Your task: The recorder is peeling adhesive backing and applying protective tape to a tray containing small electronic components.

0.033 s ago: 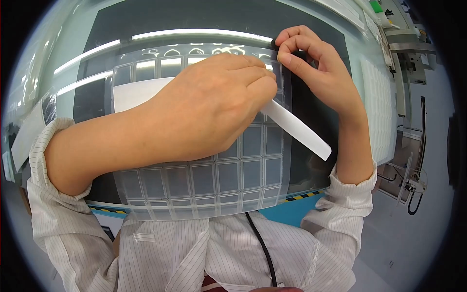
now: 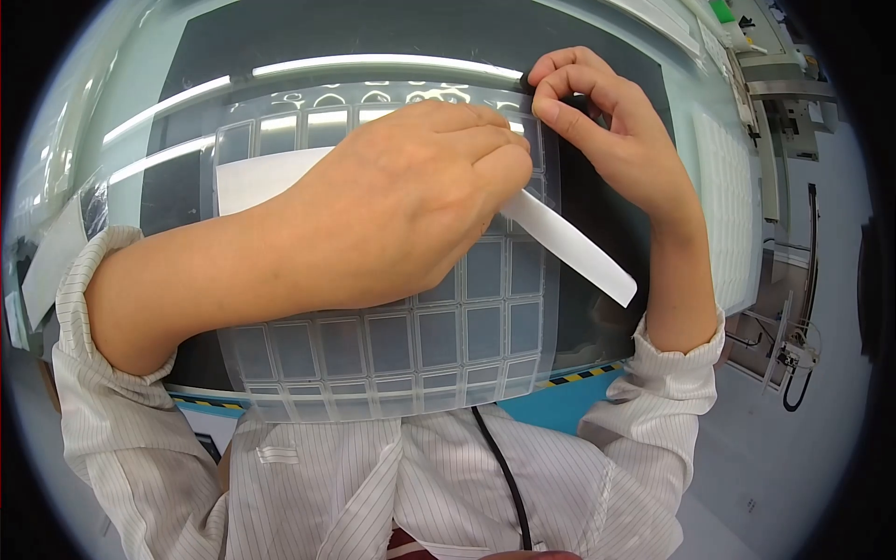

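A clear plastic tray (image 2: 439, 336) with rows of rectangular pockets lies in front of me on a dark mat. My left hand (image 2: 434, 173) reaches across it with the fingers curled closed. From this hand a narrow white strip (image 2: 579, 247) sticks out toward the lower right, past the tray's side. Left of the hand, a white sheet (image 2: 266, 177) lies over the upper pockets, partly hidden by my forearm. At the tray's upper right corner, my right hand (image 2: 602, 121) has thumb and fingertips pinched together; what is between them I cannot make out.
The dark mat (image 2: 607, 327) lies under the tray on a pale table. White, wavy-surfaced sheets (image 2: 723, 205) stand at the right side. Clear film and white paper (image 2: 56, 261) are at the left edge. Yellow-black striped tape (image 2: 581, 375) runs along the near edge. Equipment (image 2: 793, 89) stands at far right.
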{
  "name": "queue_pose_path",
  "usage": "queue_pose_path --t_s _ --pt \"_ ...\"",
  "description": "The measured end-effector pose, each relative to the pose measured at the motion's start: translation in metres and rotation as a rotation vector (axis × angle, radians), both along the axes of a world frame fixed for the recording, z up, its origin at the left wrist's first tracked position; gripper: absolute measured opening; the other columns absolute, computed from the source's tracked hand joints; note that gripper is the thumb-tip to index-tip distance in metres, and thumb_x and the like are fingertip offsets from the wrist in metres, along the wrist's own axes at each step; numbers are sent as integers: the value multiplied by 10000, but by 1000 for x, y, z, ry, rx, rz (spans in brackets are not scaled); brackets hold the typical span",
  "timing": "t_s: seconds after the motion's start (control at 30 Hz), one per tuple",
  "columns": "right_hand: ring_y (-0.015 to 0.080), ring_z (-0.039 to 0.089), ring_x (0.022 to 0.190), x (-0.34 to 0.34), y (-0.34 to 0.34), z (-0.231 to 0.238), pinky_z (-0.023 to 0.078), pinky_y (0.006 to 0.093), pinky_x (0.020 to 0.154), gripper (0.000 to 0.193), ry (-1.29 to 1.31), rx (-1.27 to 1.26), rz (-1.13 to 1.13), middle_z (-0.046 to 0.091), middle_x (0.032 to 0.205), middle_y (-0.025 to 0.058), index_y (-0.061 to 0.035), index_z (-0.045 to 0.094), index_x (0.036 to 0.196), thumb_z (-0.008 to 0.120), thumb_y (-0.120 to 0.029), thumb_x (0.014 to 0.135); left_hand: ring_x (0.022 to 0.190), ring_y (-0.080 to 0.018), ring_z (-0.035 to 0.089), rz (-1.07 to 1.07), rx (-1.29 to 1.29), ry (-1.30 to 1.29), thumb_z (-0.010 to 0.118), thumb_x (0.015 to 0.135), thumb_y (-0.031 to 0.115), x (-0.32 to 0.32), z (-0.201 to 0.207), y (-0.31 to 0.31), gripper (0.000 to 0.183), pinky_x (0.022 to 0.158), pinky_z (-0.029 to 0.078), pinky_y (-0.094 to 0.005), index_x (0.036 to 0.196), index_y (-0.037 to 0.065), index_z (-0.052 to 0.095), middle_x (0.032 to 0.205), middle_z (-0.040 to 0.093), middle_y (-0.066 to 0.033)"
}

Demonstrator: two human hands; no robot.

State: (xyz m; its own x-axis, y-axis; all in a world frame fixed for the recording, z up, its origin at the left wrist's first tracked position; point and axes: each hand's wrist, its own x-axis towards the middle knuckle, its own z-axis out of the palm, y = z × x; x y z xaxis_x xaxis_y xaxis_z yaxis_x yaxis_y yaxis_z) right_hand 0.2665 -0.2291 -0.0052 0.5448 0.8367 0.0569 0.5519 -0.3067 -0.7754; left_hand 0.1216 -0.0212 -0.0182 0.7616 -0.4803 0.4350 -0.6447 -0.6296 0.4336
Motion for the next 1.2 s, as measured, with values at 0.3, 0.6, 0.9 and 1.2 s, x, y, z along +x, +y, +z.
queue_pose_path --t_s 0.3,0.6,0.9,1.2 --pt "86 493 974 0 -1 0 397 228 847 132 28 -17 -26 563 1169 18 -16 638 947 668 -144 951 1159 -373 631 3 -22 -47 625 898 -2 1 -1 -1 131 980 506 -451 1021 -27 585 1214 661 -188" --pt "71 510 879 -10 5 11 359 231 721 126 -166 -86 -82 630 1083 -10 -42 667 862 746 -140 859 1174 -369 624 2 9 7 627 897 0 -1 1 -1 132 984 502 -449 1020 -25 585 1219 660 -193" --pt "72 517 856 -5 2 2 368 228 703 110 -37 3 -97 636 1045 -1 -45 685 844 750 -133 852 898 -349 637 50 -98 -152 645 787 15 1 -10 -6 104 860 508 -424 823 -10 550 863 631 -180" --pt "77 527 855 -16 9 2 386 228 732 113 -222 -28 -147 639 1039 3 -28 679 845 743 -121 857 1144 -364 629 25 14 8 647 876 14 -3 -2 -2 135 981 500 -438 980 -23 570 1203 662 -198"
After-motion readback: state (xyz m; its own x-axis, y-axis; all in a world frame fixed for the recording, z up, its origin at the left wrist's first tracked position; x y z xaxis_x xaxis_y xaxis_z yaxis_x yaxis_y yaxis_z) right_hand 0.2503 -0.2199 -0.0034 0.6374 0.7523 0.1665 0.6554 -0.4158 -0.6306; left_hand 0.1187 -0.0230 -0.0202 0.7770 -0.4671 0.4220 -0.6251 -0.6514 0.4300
